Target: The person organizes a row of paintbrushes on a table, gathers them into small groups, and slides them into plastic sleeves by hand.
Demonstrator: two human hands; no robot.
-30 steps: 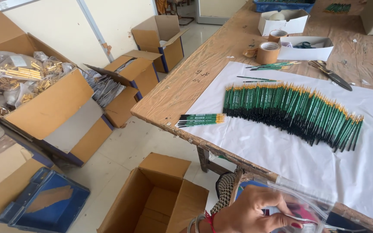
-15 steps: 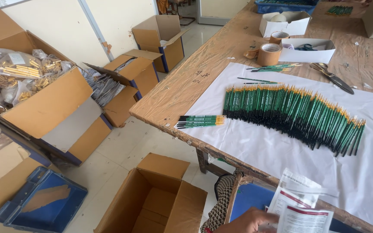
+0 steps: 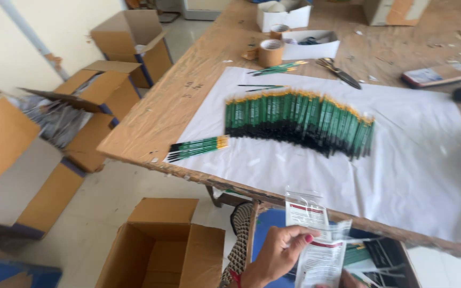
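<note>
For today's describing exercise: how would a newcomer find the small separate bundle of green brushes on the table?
Start at the white sheet covering the wooden table. Go to its near left corner, by the table edge. The small bundle lies there alone, pointing sideways, apart from the long fanned row of brushes.

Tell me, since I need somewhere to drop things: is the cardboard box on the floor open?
Open: the cardboard box has its flaps folded outward and its inside shows.

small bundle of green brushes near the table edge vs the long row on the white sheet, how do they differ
The small bundle of green brushes is a few pieces lying crosswise near the edge; the long fanned row of green brushes holds many, side by side, mid-sheet. Both have green handles with yellow bands.
</note>
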